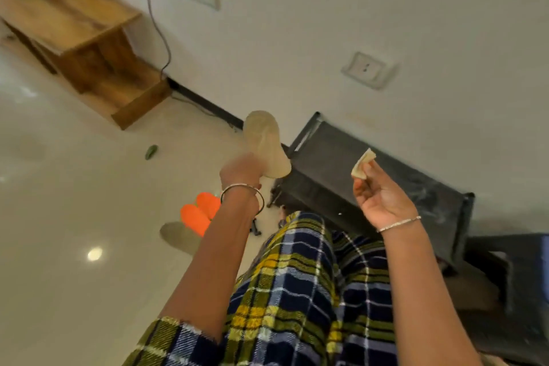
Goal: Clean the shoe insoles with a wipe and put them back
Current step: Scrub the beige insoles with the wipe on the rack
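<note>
Your plaid sleeve (169,336) is closest to you, with your plaid lap just past it. Your left hand (240,169) is up in the air and grips the insole (266,142) by its lower end. The insole stands tall, with its long side going up and away from your hand. Your right hand (380,196) is up too, and its fingers (367,171) pinch a small folded wipe (363,162). The wipe is off to the right of the insole, and they are apart, not touching. The dark rack (326,154) shows in the gap between them. So your right hand is the one that has to go left to rub the wipe along the insole, from one end to the other. The orange shoes (202,212) sit on the floor (74,202) below your left hand. A grey shape (178,236) lies beside them. It may be the other insole, but you cannot tell.
</note>
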Available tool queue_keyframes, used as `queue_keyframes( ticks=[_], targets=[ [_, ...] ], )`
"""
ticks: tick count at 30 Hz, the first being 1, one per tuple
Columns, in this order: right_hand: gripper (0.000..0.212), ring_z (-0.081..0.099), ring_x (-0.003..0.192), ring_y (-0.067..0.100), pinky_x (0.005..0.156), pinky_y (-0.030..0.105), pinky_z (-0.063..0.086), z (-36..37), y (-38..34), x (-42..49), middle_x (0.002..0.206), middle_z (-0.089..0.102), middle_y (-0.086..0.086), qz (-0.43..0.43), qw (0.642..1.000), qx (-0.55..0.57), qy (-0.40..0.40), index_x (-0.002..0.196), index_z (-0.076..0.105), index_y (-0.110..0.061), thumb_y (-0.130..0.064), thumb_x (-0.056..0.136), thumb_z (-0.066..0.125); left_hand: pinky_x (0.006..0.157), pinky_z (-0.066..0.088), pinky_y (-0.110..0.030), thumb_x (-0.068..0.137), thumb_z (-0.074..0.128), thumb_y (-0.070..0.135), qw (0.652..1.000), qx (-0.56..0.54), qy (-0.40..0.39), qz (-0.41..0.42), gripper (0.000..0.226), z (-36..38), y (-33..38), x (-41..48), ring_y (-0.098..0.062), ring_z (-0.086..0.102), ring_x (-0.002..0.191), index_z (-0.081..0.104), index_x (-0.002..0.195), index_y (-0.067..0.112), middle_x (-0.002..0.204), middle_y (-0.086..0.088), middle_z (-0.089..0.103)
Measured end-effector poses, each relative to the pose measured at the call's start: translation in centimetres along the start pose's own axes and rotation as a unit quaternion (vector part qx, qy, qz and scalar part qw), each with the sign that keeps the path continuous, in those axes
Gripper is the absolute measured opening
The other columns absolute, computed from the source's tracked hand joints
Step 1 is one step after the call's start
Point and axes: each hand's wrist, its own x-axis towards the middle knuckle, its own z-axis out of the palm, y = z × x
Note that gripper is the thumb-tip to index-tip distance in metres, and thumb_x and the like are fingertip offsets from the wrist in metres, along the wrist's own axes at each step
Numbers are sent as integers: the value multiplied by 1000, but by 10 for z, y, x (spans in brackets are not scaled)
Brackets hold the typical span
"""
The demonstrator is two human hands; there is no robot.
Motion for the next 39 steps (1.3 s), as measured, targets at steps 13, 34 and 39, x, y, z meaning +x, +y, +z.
queue_keyframes(
  ticks=[13, 34, 39],
  targets=[
    [17, 66, 109, 31, 86, 39, 58, -106, -61, 23, 112, 69, 21, -79, 968, 205, 121, 99, 68, 4, 3, 82, 69, 94, 55, -44, 86, 73, 15, 985, 153, -54, 52, 20, 182, -64, -24, -25, 63, 102, 69, 105, 19, 115, -6, 64],
    [21, 73, 82, 20, 80, 33, 61, -206, -98, 137, 90, 75, 12, -116, 937, 79, 320, 93, 74, 2, 15, 78, 70, 105, 41, -46, 90, 68, 31, 847, 463, -22, 260, 49, 292, -152, 54, -29, 47, 130, 52, 135, 18, 142, -7, 50],
    [34, 73, 90, 23, 82, 32, 60, -221, -85, 152, 96, 75, 9, -109, 933, -37, 342, 101, 75, -5, 16, 75, 72, 106, 41, -45, 88, 67, 23, 761, 530, -152, 341, 42, 295, -183, 24, -33, 48, 130, 58, 128, 16, 145, -12, 47]
  ],
)
